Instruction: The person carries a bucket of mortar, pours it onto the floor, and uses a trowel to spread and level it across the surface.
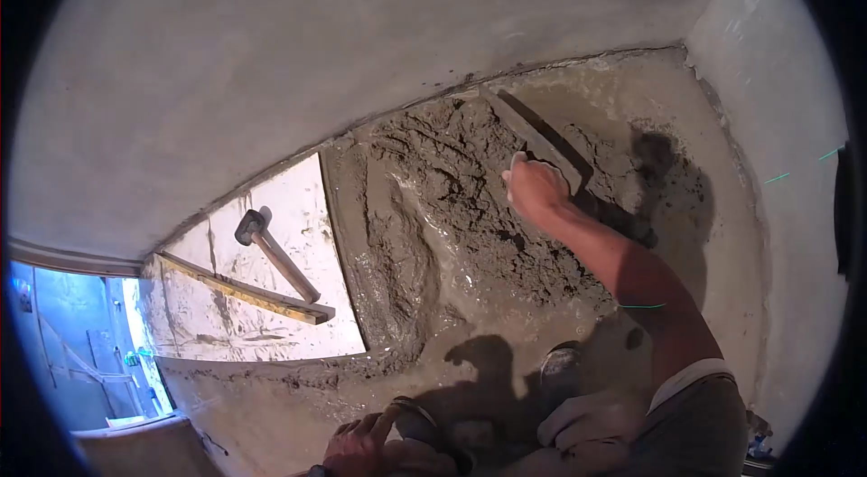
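My right hand (536,185) is closed round the handle of a long, flat trowel (540,135), and its blade lies over the wet mortar (461,170) close to the wall. The mortar is lumpy and ridged under and around the blade, smoother and wetter toward my feet. My left hand (359,446) rests low in the view by my knee, fingers laid out and holding no tool. Left of the mortar, a rubber mallet (275,253) with a wooden handle lies on a large white tile (302,210) smeared with mortar.
A dirty yellow straight bar (242,287), like a spirit level, lies across the tile. Bare plastered walls (298,34) rise ahead and at right (786,88). A bright bluish doorway (86,341) opens at lower left. My shoe (562,367) stands on the wet floor.
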Demonstrator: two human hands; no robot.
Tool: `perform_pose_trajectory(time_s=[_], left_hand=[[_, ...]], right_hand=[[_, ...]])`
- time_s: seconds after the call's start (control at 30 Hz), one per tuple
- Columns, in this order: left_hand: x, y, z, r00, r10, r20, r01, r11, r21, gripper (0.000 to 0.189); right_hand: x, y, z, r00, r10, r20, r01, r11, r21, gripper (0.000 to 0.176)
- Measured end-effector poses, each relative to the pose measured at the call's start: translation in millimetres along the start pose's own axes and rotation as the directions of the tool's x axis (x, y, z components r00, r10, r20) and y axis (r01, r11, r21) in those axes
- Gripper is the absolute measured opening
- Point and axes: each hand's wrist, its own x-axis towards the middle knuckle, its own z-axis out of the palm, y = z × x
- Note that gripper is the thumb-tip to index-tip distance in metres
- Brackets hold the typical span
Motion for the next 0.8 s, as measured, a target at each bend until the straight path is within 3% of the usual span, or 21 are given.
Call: perform_pose_trajectory(time_s=[0.07,0.13,0.27,0.3,0.33,0.4,0.5,0.6,0.67,0.73,0.8], left_hand=[[-1.6,2.5,3.3,1.0,-0.021,0.012,0.021,1.0,0.008,0.07],[-1.9,6.6,11.8,0.999,-0.039,0.027,0.039,0.999,0.006,0.071],[-8.3,16.7,5.7,0.99,-0.124,0.067,0.123,0.992,0.02,0.07],[-7.4,20.4,2.2,0.986,-0.152,0.072,0.153,0.988,-0.013,0.069],[-9.2,18.8,1.2,0.986,-0.153,0.063,0.153,0.988,0.0,0.069],[-17.3,16.8,6.6,0.975,-0.218,0.035,0.219,0.976,-0.007,0.069],[-22.4,21.4,8.4,0.972,-0.234,0.011,0.234,0.971,-0.04,0.069],[-29.4,16.6,17.6,0.974,-0.22,0.053,0.223,0.973,-0.054,0.068],[-30.2,18.8,18.5,0.967,-0.218,0.133,0.228,0.972,-0.059,0.069],[-35.0,11.8,28.2,0.972,-0.219,0.08,0.225,0.971,-0.08,0.066],[-37.2,3.3,33.2,0.968,-0.252,-0.001,0.252,0.967,-0.028,0.065]], right_hand=[[5.7,-17.5,0.1,0.998,0.055,0.033,-0.055,0.998,-0.007,0.027],[13.1,-19.4,13.7,1.0,0.0,-0.028,-0.006,0.974,-0.226,0.024],[24.9,-23.6,-1.6,1.0,-0.003,0.013,0.006,0.974,-0.227,0.025],[19.9,-19.2,-20.8,0.99,-0.091,0.112,0.116,0.964,-0.24,0.027],[17.0,-16.0,-32.1,0.991,-0.095,0.1,0.116,0.966,-0.232,0.027],[9.9,-10.7,-43.0,0.999,-0.031,-0.016,0.031,0.999,0.024,0.026],[-16.1,-40.2,-79.3,0.999,0.015,-0.028,-0.018,0.994,-0.103,0.024],[-12.3,-23.0,-34.1,0.998,-0.067,0.013,0.068,0.99,-0.123,0.031],[6.1,-3.8,7.6,0.991,-0.113,-0.075,0.097,0.978,-0.186,0.035],[27.7,-17.3,0.3,0.999,0.042,0.005,-0.041,0.996,-0.075,0.036],[12.9,-34.9,-52.1,0.997,-0.023,0.074,0.03,0.995,-0.097,0.03]])
